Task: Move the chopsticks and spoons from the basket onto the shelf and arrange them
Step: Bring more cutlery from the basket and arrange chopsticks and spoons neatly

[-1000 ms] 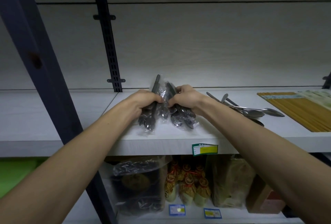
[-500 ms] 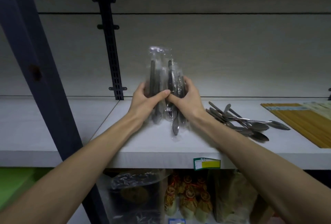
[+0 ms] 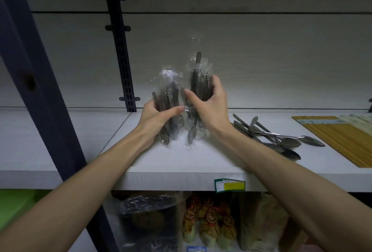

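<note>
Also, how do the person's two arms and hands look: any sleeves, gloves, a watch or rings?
Both forearms are bare as far as the picture shows them; no sleeve edge comes into view. The left hand and the right hand wear no gloves. No watch or band sits on either wrist, and no ring shows on the visible fingers. The nails look short and plain.
</note>
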Motion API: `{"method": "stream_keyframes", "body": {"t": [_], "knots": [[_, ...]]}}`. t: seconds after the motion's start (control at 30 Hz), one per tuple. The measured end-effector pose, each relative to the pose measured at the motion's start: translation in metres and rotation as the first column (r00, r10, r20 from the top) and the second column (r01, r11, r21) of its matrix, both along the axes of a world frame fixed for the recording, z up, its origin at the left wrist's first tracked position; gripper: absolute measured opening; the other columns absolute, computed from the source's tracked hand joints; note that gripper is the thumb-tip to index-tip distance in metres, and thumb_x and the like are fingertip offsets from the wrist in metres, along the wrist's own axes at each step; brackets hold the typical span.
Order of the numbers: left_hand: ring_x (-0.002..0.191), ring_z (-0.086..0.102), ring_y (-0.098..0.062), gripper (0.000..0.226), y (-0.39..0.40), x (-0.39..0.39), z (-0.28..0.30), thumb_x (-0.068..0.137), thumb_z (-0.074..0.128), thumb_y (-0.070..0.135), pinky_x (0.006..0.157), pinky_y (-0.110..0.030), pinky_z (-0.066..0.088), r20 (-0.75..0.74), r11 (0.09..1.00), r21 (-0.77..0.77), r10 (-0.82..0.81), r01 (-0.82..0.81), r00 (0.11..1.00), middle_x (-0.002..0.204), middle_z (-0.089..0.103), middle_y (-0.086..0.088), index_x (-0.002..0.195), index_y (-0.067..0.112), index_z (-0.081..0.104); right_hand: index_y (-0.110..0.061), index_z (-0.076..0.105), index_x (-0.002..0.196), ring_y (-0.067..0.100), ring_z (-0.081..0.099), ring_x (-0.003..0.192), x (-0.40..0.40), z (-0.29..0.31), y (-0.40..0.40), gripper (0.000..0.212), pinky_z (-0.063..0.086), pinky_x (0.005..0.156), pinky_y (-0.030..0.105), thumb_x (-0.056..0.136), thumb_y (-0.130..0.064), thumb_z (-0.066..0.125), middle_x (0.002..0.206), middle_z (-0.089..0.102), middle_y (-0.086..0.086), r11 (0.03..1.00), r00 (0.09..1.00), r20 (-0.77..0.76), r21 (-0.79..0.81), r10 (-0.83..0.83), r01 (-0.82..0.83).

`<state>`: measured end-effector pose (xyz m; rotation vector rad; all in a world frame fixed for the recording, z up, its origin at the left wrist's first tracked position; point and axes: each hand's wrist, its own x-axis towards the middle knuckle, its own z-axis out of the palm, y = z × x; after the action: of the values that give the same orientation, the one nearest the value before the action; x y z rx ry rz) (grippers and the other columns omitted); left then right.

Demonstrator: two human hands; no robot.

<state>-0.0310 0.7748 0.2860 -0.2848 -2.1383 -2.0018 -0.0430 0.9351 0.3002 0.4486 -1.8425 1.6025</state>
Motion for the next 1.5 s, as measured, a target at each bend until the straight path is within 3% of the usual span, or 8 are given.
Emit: {"method": "stream_keyframes", "body": {"t": [0.13, 0.27, 0.37, 0.47, 0.8, 0.97, 1.2, 1.5], "knots": [[0.061, 0.069, -0.045, 0.043, -0.003, -0.013, 0.009, 0.084, 0.081, 0.024, 0.038, -0.034, 0.050, -0.055, 0.995, 0.016, 0.097, -0.096, 0.994, 0.081, 0.074, -0.022, 0.109, -0.005, 0.061, -0.019, 0.054, 0.119, 0.009, 0.068, 0.090, -0.002, 0.010, -0.005, 0.048, 0.056, 0.087, 0.036, 0.081, -0.029, 0.081, 0.095, 0.069, -0.010, 0.999, 0.999, -0.036, 0.020, -0.038, 0.039], [0.097, 0.074, -0.019, 0.047, -0.008, -0.013, 0.000, 0.078, 0.086, 0.021, 0.082, -0.029, 0.058, -0.061, 0.999, -0.049, 0.007, -0.010, 0.998, 0.104, 0.077, -0.005, 0.119, 0.009, 0.066, -0.019, 0.057, 0.109, 0.012, 0.070, 0.087, -0.001, -0.006, -0.002, 0.043, 0.059, 0.082, 0.039, 0.076, -0.025, 0.084, 0.092, 0.072, -0.007, 0.999, 0.994, 0.108, 0.039, 0.021, -0.026], [0.100, 0.074, -0.013, 0.046, -0.009, -0.010, -0.005, 0.078, 0.085, 0.014, 0.086, -0.023, 0.058, -0.046, 0.997, -0.067, -0.048, 0.045, 0.998, 0.107, 0.077, -0.003, 0.120, 0.009, 0.067, -0.018, 0.062, 0.108, 0.013, 0.073, 0.087, -0.003, -0.018, 0.000, 0.042, 0.061, 0.082, 0.040, 0.072, -0.023, 0.085, 0.094, 0.075, -0.002, 0.989, 0.956, 0.254, -0.062, 0.149, -0.137], [0.100, 0.074, -0.014, 0.042, -0.011, -0.010, -0.001, 0.078, 0.085, 0.015, 0.091, -0.031, 0.057, -0.027, 0.990, -0.120, -0.082, 0.079, 0.996, 0.107, 0.077, -0.002, 0.117, 0.012, 0.071, -0.018, 0.065, 0.105, 0.010, 0.071, 0.074, -0.006, -0.019, 0.000, 0.035, 0.058, 0.063, 0.026, 0.075, -0.019, 0.083, 0.085, 0.074, -0.004, 0.984, 0.926, 0.333, -0.042, 0.177, -0.173], [0.100, 0.074, -0.017, 0.042, -0.020, -0.010, -0.001, 0.076, 0.087, 0.020, 0.088, -0.030, 0.057, 0.037, 0.964, -0.243, -0.102, 0.108, 0.994, 0.105, 0.078, -0.002, 0.115, 0.014, 0.072, -0.004, 0.062, 0.107, 0.013, 0.067, 0.070, -0.003, -0.013, 0.010, 0.032, 0.059, 0.071, 0.033, 0.079, 0.002, 0.077, 0.084, 0.069, 0.006, 0.981, 0.909, 0.384, 0.032, 0.163, -0.189], [0.075, 0.074, -0.024, 0.028, -0.020, -0.010, 0.004, 0.079, 0.085, 0.022, 0.044, -0.027, 0.053, 0.043, 0.984, -0.155, 0.099, -0.092, 0.994, 0.090, 0.078, -0.009, 0.100, 0.007, 0.074, -0.008, 0.067, 0.103, 0.024, 0.070, 0.072, -0.010, -0.012, 0.018, 0.035, 0.059, 0.069, 0.038, 0.074, 0.012, 0.067, 0.087, 0.074, 0.012, 0.988, 0.896, 0.416, -0.088, 0.153, -0.127], [0.061, 0.069, 0.001, 0.019, -0.012, -0.006, 0.004, 0.080, 0.084, 0.017, 0.052, -0.012, 0.051, 0.040, 0.987, -0.143, 0.075, -0.069, 0.996, 0.084, 0.076, 0.000, 0.087, 0.022, 0.067, -0.006, 0.070, 0.102, 0.016, 0.069, 0.072, -0.006, -0.016, 0.019, 0.028, 0.055, 0.066, 0.026, 0.077, 0.008, 0.073, 0.082, 0.074, 0.005, 0.968, 0.854, 0.457, -0.093, 0.250, -0.233], [0.093, 0.075, -0.015, 0.019, -0.007, -0.011, 0.011, 0.087, 0.078, 0.025, 0.077, -0.023, 0.056, 0.071, 0.998, -0.062, -0.001, 0.006, 0.997, 0.098, 0.079, -0.001, 0.104, 0.019, 0.073, -0.005, 0.070, 0.106, 0.022, 0.071, 0.080, -0.011, -0.005, 0.023, 0.025, 0.058, 0.079, 0.031, 0.083, -0.008, 0.077, 0.092, 0.075, 0.012, 0.948, 0.829, 0.519, 0.100, 0.210, -0.303]]}}
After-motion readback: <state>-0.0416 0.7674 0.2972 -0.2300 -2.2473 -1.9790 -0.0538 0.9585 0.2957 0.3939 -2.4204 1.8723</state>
